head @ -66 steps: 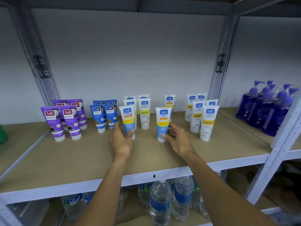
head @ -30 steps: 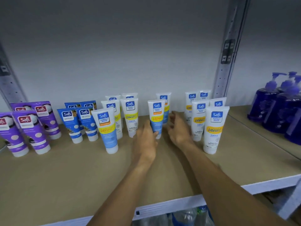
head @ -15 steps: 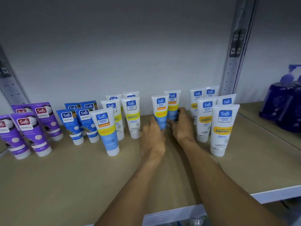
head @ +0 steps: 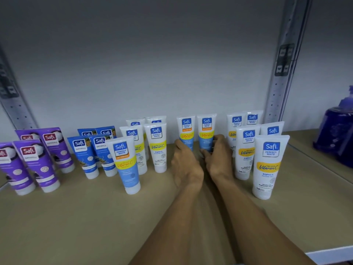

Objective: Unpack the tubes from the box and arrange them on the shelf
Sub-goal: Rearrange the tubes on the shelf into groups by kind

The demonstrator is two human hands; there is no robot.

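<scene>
- The shelf [head: 91, 222] carries the tubes standing cap-down with labels facing out, sorted by kind: purple tubes [head: 38, 161] at the left edge, blue tubes [head: 84, 153] beside them, white tubes [head: 156, 146] left of centre and more white tubes [head: 267, 165] at right, likely so each sort reads as one block
- Two blue-and-white tubes stand side by side at the back centre, the left back tube [head: 186, 128] and the right back tube [head: 206, 127] – apparently the start of their own row
- A front tube [head: 125, 163] of the same kind stands alone, nearer the shelf edge
- The right hand [head: 217, 159] pinches the right back tube low down, thumb one side, fingers the other
- The left hand [head: 186, 165] reaches the left back tube's base with bent fingers – its own back hides whether they close
- The box is not in view
</scene>
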